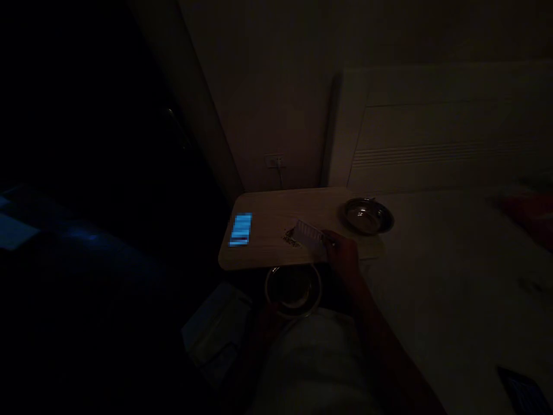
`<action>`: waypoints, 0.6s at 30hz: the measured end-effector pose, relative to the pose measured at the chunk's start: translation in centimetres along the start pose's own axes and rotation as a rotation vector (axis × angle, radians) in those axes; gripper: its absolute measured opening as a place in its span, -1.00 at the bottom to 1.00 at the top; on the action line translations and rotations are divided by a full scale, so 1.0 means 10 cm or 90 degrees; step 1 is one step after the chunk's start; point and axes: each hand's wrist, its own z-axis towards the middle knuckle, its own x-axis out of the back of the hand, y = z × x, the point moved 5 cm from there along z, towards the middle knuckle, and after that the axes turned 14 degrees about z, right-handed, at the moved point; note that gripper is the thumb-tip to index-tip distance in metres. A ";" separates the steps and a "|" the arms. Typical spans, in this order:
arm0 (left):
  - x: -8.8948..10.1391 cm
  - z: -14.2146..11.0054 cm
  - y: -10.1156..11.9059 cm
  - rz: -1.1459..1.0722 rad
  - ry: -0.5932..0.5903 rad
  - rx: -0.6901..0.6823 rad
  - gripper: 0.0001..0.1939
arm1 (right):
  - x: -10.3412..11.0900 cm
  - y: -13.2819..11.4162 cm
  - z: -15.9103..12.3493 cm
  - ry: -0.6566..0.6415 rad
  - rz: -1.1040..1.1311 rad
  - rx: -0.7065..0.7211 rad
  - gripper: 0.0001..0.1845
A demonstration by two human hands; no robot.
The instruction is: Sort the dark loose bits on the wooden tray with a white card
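Note:
My right hand is closed round the end of a pale, flat, rectangular tool with stripes along its upper edge; its exact kind is too dim to tell. The tool is over the wooden tabletop, beside a small scatter of dark bits. Below the table's front edge, a round metal bowl is gripped at its near left rim by my left hand, whose fingers are mostly in shadow. The bowl's inside is dark, with a faint shine.
A lit phone lies at the tabletop's left. At its right end stands a second metal bowl. Behind are a wall socket with a plug and a pale headboard. A bed adjoins on the right; the room is very dark.

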 end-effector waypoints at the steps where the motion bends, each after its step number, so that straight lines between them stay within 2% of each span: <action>1: 0.01 0.00 0.00 0.009 0.003 -0.001 -0.64 | 0.00 0.00 0.00 -0.003 0.001 0.001 -0.69; 6: -0.03 -0.04 0.01 0.049 0.021 -0.019 -0.69 | 0.00 0.01 0.00 -0.016 0.017 -0.008 -0.69; 12: -0.19 -0.10 0.08 0.023 0.000 -0.020 -0.61 | 0.04 0.04 0.02 -0.012 0.040 0.005 -0.70; 18: -0.22 -0.11 0.10 -0.003 -0.008 -0.001 -0.63 | 0.02 -0.02 0.02 -0.046 0.048 0.015 -0.70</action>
